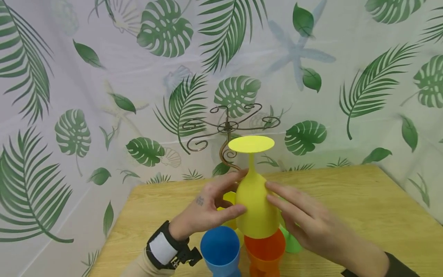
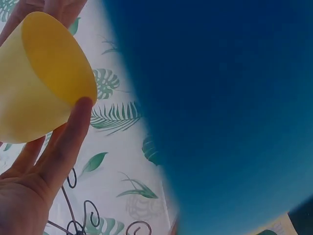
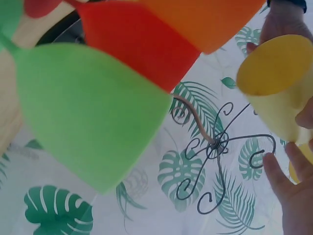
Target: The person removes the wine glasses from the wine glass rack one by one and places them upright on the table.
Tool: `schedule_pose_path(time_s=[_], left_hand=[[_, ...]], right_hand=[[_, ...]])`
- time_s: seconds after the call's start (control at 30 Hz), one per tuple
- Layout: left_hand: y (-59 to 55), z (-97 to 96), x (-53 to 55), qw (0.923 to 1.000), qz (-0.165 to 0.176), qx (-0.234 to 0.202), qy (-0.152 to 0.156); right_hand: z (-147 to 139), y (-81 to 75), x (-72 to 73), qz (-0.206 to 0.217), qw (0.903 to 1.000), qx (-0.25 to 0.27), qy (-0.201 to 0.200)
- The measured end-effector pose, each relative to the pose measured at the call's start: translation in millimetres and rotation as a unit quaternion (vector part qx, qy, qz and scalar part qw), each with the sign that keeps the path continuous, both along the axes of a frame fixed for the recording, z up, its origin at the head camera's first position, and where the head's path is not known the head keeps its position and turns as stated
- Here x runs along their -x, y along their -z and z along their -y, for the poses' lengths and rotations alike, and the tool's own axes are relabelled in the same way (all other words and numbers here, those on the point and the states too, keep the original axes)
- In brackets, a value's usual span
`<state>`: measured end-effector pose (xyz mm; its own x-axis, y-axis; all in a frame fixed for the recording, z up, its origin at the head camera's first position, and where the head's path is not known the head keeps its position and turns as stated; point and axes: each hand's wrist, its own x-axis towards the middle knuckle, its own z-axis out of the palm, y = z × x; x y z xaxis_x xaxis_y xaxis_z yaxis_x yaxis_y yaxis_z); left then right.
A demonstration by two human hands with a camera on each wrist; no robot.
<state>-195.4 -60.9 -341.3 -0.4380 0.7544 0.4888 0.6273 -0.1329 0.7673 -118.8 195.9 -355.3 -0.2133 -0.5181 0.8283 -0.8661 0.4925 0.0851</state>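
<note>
An upside-down yellow plastic goblet (image 1: 257,200) is held between both hands, its foot up and its open rim down. My left hand (image 1: 204,207) grips the bowl from the left, thumb on the near side and fingers up by the stem. From the right, my right hand (image 1: 311,221) holds the bowl, with fingertips on its side and the thumb hidden behind it in the head view. Just under the rim stands an upright orange goblet (image 1: 265,248). A blue goblet (image 1: 220,246) stands beside it, below my left hand.
A bronze wire rack (image 1: 227,127) with curled arms rises behind the goblets. A green goblet (image 3: 93,107) and a red goblet (image 3: 132,44) show in the right wrist view. Another yellow goblet (image 1: 229,197) stands behind the held one. The wooden table (image 1: 346,200) meets a leaf-print curtain (image 1: 346,96).
</note>
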Motion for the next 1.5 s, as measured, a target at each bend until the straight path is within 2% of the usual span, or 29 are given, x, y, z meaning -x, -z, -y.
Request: schedule_pose_path(time_s=[0.13, 0.37, 0.57, 0.73, 0.87, 1.1, 1.27, 1.5], left_hand=[[-1.1, -1.3, -4.3, 0.9996, 0.021, 0.009, 0.018], [2.1, 1.2, -8.4, 0.9970, 0.063, 0.014, 0.041], [0.4, 3.1, -10.6, 0.9967, 0.059, 0.017, 0.052], [3.3, 3.9, -16.5, 0.9951, 0.057, 0.024, 0.077], [4.8, 0.9, -21.2, 0.9938, 0.054, 0.029, 0.093], [1.9, -4.3, -26.1, 0.9941, 0.050, 0.040, 0.088], [0.3, -3.7, -27.4, 0.9952, 0.039, 0.048, 0.075], [1.0, -2.6, -27.7, 0.9948, 0.043, 0.030, 0.087]], right_hand=[[-0.8, -3.3, -0.8, -0.046, 0.9988, -0.006, -0.013], [0.0, -5.3, -4.3, -0.051, 0.9981, -0.034, -0.007], [-0.7, -7.2, -1.2, -0.080, 0.9948, -0.060, -0.018], [-3.0, -7.0, -3.0, -0.102, 0.9884, -0.111, -0.012], [-3.1, -6.9, -3.1, -0.098, 0.9895, -0.100, -0.037], [-4.7, -7.0, -0.9, -0.069, 0.9923, -0.035, -0.097], [-6.1, -6.9, -2.0, -0.047, 0.9924, -0.026, -0.111], [-8.3, -5.9, -4.3, -0.017, 0.9929, -0.008, -0.118]])
